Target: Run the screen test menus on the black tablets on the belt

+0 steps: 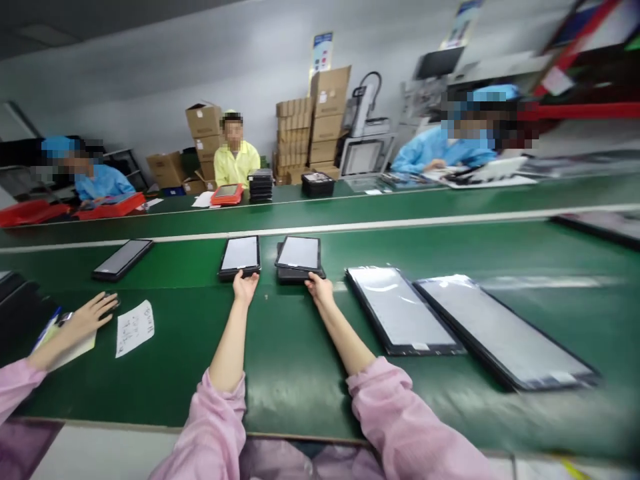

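Stretching from 9 to 3 o'clock, with the wearer at 6, the green bench (170, 380) carries everything nearby. Beyond it, cardboard boxes (327, 120) stand stacked at 12. Two large panels, the nearer (403, 310) at 1 and the farther (505, 333) at 2, lie beside the right forearm, long axes slanting toward 11 and between 10 and 11; glare whitens parts of both. A dark panel (607, 233) is cut off by the right border.

The left tablet (241, 253), at 11, and the right tablet (299, 253), at 12, lie face up, side edges running roughly toward 12; foreshortening obscures which axis is longer. The right one sits askew on a black case (293, 275), mostly covered.

Palm up, fingers loosely parted, the left hand (245, 288) meets its tablet's near edge; the right hand (320, 288) bends its fingers at the other stack's near right corner. Some fingertips are hidden: whether either pinches, I cannot tell. At 10, a co-worker's hand (93, 320) is near a handwritten note (135, 329).
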{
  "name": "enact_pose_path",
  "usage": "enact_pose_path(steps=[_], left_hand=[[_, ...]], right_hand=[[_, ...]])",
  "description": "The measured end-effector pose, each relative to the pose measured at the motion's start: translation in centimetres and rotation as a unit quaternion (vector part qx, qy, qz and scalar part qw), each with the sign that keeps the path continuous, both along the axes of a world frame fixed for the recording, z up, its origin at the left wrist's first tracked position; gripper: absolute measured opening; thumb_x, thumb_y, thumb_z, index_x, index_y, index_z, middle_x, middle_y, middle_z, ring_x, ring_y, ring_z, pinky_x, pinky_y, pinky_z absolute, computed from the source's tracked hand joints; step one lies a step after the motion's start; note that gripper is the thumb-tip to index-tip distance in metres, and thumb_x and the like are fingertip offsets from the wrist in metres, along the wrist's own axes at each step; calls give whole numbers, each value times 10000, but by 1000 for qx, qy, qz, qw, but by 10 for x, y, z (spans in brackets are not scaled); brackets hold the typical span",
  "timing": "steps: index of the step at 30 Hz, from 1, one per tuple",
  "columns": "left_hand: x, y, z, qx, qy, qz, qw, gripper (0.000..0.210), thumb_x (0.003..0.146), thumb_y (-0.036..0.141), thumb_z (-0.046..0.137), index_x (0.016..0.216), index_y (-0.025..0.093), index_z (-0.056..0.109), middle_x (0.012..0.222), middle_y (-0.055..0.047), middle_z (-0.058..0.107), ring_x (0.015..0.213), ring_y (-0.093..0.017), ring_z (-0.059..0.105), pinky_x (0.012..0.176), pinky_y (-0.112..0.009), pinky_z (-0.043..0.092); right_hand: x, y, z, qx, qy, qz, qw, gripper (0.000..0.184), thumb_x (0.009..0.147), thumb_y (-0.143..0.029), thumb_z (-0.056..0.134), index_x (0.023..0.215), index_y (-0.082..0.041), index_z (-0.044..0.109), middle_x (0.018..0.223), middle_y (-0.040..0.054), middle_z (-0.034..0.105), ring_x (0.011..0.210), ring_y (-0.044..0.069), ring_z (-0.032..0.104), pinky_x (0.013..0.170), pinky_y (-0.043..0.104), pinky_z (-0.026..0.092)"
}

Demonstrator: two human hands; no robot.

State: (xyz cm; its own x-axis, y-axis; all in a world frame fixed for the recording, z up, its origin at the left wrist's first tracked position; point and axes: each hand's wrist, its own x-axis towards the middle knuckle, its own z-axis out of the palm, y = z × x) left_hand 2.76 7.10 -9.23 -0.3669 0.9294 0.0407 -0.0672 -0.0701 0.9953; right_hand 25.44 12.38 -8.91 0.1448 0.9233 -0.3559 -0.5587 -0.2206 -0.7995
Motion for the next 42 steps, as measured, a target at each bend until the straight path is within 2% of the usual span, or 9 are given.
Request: enact_pose_path(steps=[10, 18, 21, 25, 28, 31, 35, 38, 42], left_hand=[[33, -118, -20, -67, -173, 36, 982, 199, 902, 322, 449, 711, 273, 478, 659, -8, 623, 907, -209, 702, 1064, -470, 505], [84, -254, -30, -98, -298, 72, 947, 194, 773, 331, 706, 763, 186, 578, 754, -23, 694, 798, -164, 702, 945, -369, 559], [89, -305, -26, -135, -289, 6, 948, 301, 761, 429, 762, 907, 179, 677, 983, -77, 745, 909, -221, 714, 948, -410, 548], [52, -351, -10, -286, -22, -134, 949, 565, 848, 689, 569, 919, 159, 751, 864, -118, 747, 764, -256, 693, 766, -400, 564], [22, -354, 7, -206, 265, -5, 942, 606, 939, 666, 390, 967, 178, 748, 891, -120, 734, 813, -269, 657, 778, -410, 529], [15, -328, 20, -88, 489, 100, 862, 558, 980, 560, 358, 1239, 169, 660, 1199, -166, 690, 1108, -333, 590, 977, -509, 434], [33, -290, 20, -81, 616, 95, 778, 598, 987, 504, 348, 1396, 115, 546, 1237, -206, 667, 1203, -374, 519, 1073, -620, 277], [48, -281, 17, -98, 641, 79, 758, 629, 977, 513, 378, 1446, 112, 499, 1268, -202, 659, 1212, -396, 490, 1085, -668, 187], [60, -289, 21, -56, 639, -22, 767, 645, 984, 553, 368, 1526, 205, 409, 1401, -146, 603, 1283, -396, 441, 1111, -651, 148]], right_hand=[[30, -97, -8, 15, 29, 26, 999, 325, 667, -228, 848, 675, -178, 527, 455, 1, 590, 389, 85, 540, 360, 136, 422], [86, -236, -24, -24, -20, 65, 997, 507, 507, -449, 921, 730, -167, 564, 538, 7, 632, 444, 92, 565, 412, 164, 426], [125, -285, -25, -38, -115, 147, 982, 553, 588, -627, 838, 736, -187, 537, 559, 5, 629, 438, 103, 545, 420, 201, 401], [180, -318, -2, -54, -388, 319, 863, 632, 861, -787, 426, 615, -210, 495, 478, 15, 544, 412, 147, 505, 424, 263, 365], [189, -310, 28, 42, -608, 255, 751, 652, 980, -665, 281, 651, -194, 590, 623, 69, 612, 592, 194, 582, 572, 314, 451], [155, -281, 44, 233, -686, 255, 640, 542, 1008, -571, 350, 1011, -195, 741, 1066, 162, 680, 986, 275, 629, 847, 408, 499], [91, -245, 34, 350, -716, 302, 523, 520, 932, -624, 523, 1379, -372, 607, 1575, 149, 366, 1425, 414, 312, 1114, 639, 274], [76, -236, 23, 350, -727, 317, 499, 481, 924, -626, 537, 1350, -420, 623, 1617, 110, 311, 1458, 427, 237, 1130, 713, 146], [108, -240, 23, 348, -719, 263, 541, 326, 969, -531, 514, 1167, -399, 738, 1587, 84, 340, 1441, 403, 266, 1132, 715, 134]])
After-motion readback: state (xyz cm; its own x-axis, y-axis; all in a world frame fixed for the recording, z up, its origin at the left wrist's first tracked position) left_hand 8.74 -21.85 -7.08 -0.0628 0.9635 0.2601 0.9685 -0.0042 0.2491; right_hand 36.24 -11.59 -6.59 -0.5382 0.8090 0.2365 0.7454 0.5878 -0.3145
